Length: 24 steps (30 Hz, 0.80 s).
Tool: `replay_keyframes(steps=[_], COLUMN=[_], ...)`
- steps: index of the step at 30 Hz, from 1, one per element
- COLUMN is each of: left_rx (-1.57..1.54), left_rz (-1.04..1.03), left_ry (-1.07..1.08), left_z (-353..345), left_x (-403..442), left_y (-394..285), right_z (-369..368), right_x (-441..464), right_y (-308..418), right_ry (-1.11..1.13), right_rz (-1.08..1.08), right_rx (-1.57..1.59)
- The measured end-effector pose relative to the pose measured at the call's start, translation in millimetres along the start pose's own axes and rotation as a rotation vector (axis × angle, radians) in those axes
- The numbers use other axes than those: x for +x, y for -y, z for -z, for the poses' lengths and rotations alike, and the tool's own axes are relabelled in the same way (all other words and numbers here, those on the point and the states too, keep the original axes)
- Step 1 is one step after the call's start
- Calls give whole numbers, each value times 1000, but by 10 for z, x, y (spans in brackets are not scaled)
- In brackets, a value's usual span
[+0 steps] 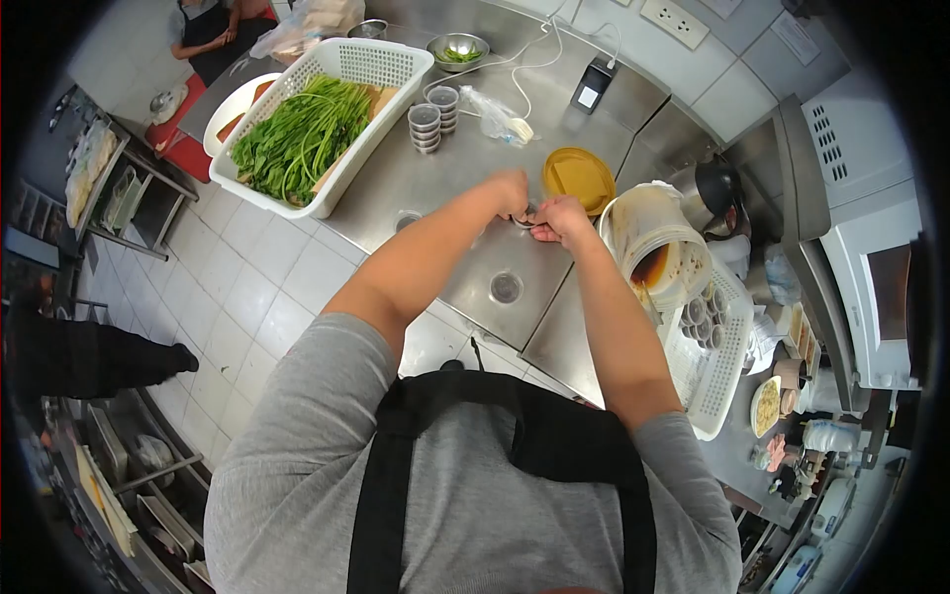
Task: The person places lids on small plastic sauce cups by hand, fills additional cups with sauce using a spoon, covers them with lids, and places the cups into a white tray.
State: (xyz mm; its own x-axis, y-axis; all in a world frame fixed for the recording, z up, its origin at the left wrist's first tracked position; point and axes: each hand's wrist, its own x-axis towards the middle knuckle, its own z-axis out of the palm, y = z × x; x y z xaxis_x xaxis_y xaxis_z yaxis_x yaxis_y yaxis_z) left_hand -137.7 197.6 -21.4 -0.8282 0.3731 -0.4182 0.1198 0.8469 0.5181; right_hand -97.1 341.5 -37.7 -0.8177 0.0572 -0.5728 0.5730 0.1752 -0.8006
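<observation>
Both hands meet over the steel counter. My left hand has its fingers closed at the rim of a small sauce cup, which the fingers mostly hide. From the other side, my right hand pinches the same cup. A small round clear cup stands on the counter nearer my body, and another cup is partly behind my left forearm. Just beyond my right hand lies a yellow round lid. Stacked lidded cups of dark sauce stand farther back.
A white basket of leafy greens is at the left. To the right, a tilted tub with brown sauce sits by a white basket holding small cups. A black adapter and a metal bowl are behind. Another person stands far left.
</observation>
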Motion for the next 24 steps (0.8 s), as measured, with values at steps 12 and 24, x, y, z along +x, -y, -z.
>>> replay_keyframes(steps=[12, 24], left_rx=[-100, 55], left_rz=[-84, -92], left_ry=[-21, -287], left_z=[-213, -226], left_x=[229, -17], left_y=[242, 128], right_z=[-64, -132], right_x=[-102, -126], right_y=[-46, -58], right_ry=[-31, -122], right_rz=[71, 177], right_rx=[-80, -206])
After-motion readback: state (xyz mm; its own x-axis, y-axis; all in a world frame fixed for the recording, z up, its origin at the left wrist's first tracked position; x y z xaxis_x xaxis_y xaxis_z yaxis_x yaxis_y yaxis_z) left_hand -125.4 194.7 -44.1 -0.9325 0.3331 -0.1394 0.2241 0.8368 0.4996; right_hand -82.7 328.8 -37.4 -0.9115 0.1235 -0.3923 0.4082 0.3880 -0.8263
